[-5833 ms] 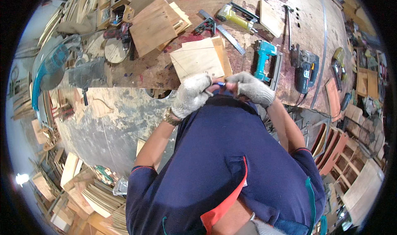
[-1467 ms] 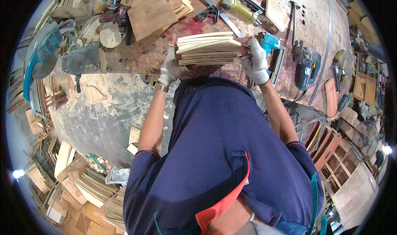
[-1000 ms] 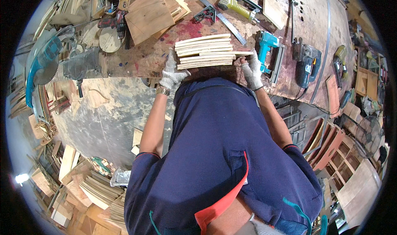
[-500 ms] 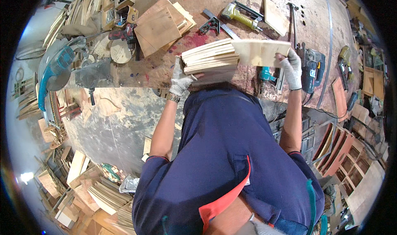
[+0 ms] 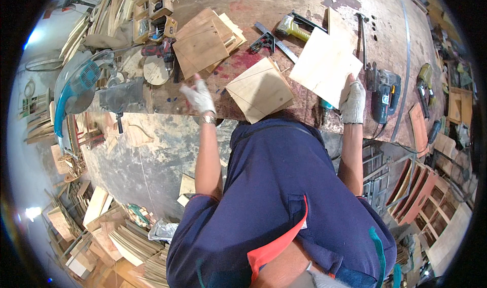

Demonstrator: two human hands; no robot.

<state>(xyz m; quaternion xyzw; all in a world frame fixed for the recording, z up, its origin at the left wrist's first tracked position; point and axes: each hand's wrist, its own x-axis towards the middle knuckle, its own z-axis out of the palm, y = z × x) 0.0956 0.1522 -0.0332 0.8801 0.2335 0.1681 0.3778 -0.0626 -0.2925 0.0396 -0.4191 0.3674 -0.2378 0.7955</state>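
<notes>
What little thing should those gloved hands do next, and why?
I'd probably bring the left hand to the left edge of the pale board. The right hand holds that board alone, by one side, while the left hand is open and looks empty near the stack of boards.

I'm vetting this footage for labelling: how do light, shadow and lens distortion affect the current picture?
In the head view, a dark shadow falls across the stack of boards, while the board in the right hand looks pale and bright; also in the head view, a lamp at lower left flares white, the long grey strip at right bows, and the corners go black.
</notes>
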